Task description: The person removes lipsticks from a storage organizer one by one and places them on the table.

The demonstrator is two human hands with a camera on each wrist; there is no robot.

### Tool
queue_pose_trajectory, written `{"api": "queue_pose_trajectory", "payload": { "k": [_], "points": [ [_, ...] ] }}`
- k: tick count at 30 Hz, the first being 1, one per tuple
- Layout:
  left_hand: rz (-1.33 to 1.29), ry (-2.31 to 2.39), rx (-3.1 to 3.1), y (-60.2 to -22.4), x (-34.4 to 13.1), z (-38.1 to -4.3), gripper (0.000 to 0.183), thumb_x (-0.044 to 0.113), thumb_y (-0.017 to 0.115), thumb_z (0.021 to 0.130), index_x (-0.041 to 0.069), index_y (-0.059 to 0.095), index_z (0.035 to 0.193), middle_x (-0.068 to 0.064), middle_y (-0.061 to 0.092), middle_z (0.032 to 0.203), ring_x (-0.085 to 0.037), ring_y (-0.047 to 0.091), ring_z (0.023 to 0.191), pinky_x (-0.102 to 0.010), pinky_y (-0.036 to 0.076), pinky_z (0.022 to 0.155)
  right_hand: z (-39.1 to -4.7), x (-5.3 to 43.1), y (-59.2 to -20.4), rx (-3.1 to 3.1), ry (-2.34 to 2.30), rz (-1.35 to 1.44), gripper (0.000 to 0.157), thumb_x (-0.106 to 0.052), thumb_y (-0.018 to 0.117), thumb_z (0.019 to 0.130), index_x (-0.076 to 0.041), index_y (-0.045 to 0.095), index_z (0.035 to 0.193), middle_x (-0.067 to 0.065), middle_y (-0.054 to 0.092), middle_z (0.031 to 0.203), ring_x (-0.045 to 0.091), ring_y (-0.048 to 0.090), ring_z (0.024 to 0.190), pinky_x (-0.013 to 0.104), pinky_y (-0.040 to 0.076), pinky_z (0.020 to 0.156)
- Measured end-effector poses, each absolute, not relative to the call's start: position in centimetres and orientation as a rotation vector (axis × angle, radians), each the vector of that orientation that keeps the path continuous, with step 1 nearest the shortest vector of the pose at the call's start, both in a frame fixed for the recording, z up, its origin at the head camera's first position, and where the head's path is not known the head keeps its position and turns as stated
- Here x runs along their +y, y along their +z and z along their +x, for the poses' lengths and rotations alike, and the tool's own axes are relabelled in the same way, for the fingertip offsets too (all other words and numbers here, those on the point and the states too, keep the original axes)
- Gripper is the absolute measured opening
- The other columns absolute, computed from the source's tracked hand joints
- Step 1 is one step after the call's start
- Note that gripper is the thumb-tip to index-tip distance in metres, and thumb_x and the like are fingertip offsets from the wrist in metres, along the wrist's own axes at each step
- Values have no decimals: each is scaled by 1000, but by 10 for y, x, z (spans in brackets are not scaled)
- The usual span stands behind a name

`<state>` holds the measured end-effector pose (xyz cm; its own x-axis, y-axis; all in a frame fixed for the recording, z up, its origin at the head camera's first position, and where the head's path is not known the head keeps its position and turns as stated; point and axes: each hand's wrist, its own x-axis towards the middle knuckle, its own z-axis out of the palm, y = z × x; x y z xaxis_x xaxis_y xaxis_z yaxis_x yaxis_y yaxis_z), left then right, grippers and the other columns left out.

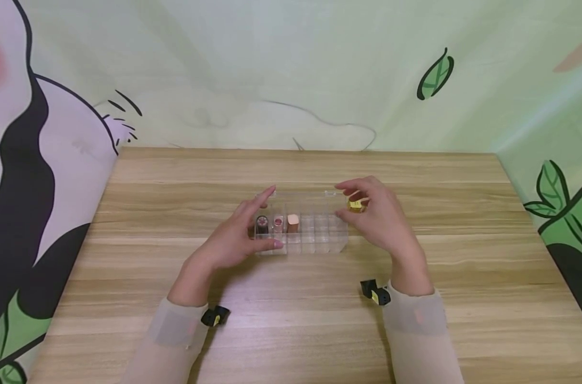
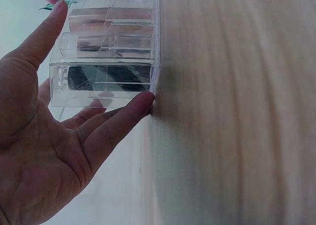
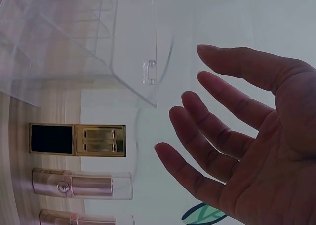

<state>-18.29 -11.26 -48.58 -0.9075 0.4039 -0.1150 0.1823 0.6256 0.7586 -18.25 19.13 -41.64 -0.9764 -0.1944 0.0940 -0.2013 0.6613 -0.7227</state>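
Head view: I am watching the clear box (image 1: pixel 322 242) standing on the counter (image 1: pixel 291 314), three lipsticks (image 1: pixel 293 224) filling its left end. The left hand (image 1: pixel 231 237) is gripping that end; the right hand (image 1: pixel 382 213), fingers loose and released, is hovering by its right end, near a gold lipstick (image 3: pixel 76 140).

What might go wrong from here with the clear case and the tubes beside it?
The right hand, open near the black-and-gold tube, might knock that upright tube over. Only the left hand grips the clear case, at one end, so the free end could swing into the tube.
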Motion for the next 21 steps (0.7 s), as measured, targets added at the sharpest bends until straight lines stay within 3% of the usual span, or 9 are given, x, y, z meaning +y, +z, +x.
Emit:
{"api": "queue_pose_trajectory", "payload": {
  "k": [21],
  "points": [
    [500,1163,2579,-487,-112,-183,108,54,83,82,66,4,155,1,33,166,-38,50,142,-69,43,110,-175,183,-412,-2837,1189,416,43,-6,82,87,-12,71,128,11,66,118,32,65,108,48,57,95]
  ]
}}
